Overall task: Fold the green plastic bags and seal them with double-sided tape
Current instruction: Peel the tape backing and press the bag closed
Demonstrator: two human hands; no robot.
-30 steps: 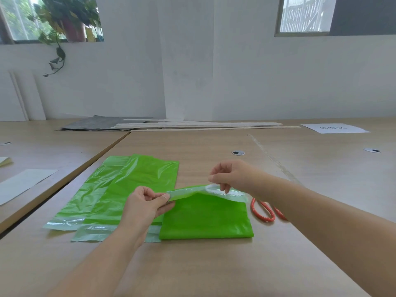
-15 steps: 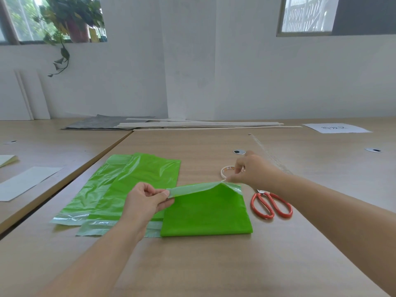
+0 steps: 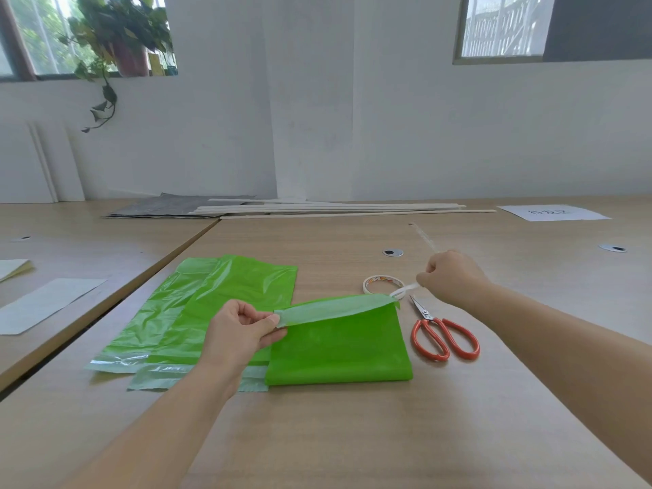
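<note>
The left hand [image 3: 243,333] pinches the left end of a pale, see-through flap between thumb and fingers, holding it lifted off the folded green bag [image 3: 338,351]. The right hand [image 3: 451,277] is curled into a loose fist and pinches a thin white strip [image 3: 405,289] that runs back to the right end of that flap. The folded green bag lies near the middle of the wooden surface [image 3: 352,435], its fold toward the near edge.

Just beyond the flap's right end sits a roll of double-sided tape [image 3: 382,284], lying flat. Right of the bag, red-handled scissors [image 3: 442,333] lie closed, with the blades pointing away. To the left, unfolded green bags [image 3: 211,305] overlap one another flat, and the folded bag covers their near right corner.

Far back lie long pale slats [image 3: 335,208] and a grey sheet [image 3: 169,206]. A white paper with writing [image 3: 550,212] is at the far right, and a potted plant [image 3: 120,30] stands in the left window.
</note>
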